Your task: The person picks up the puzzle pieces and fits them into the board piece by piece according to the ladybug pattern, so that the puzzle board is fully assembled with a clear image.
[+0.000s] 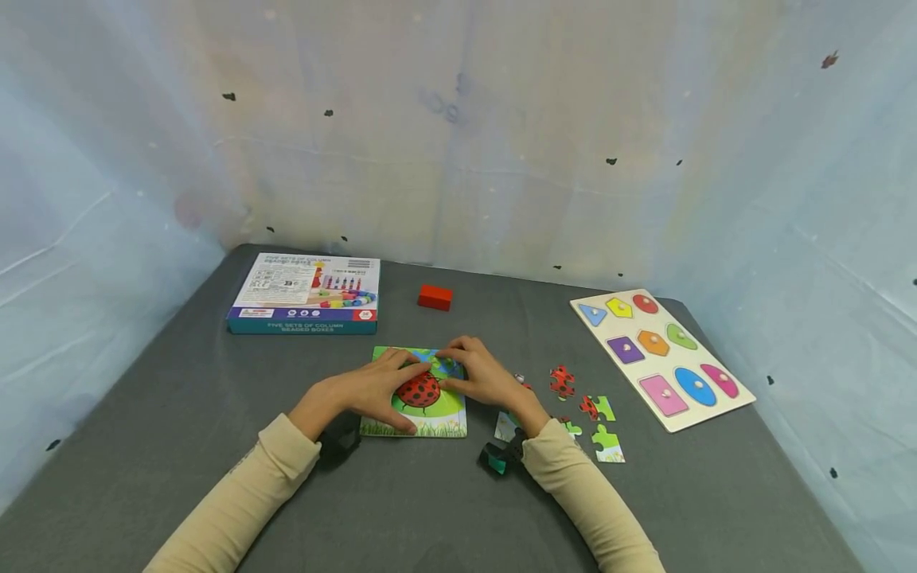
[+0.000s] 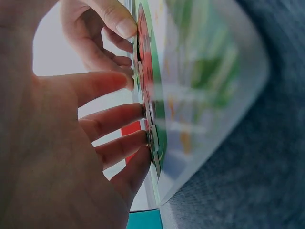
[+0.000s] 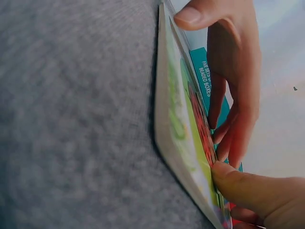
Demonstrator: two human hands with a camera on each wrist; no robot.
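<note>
A square ladybug jigsaw puzzle (image 1: 449,426) lies flat on the grey table in front of me, its red ladybug (image 1: 419,391) showing between my hands. My left hand (image 1: 372,391) spreads over the left part, thumb by the lower edge; in the left wrist view its straight fingertips (image 2: 139,110) touch the raised pieces along the top. From the right comes my right hand (image 1: 490,377), with the thumb (image 3: 226,177) pressing on the picture beside the ladybug and the forefinger near the top edge. Both hands hide parts of the puzzle's top.
Loose puzzle pieces (image 1: 562,382) lie right of the puzzle, some partly under my right wrist; a green and white piece (image 1: 607,446) is nearest me. A shape board with knobs (image 1: 662,362) lies farther right. Behind are a boxed bead set (image 1: 304,290) and a red block (image 1: 435,298).
</note>
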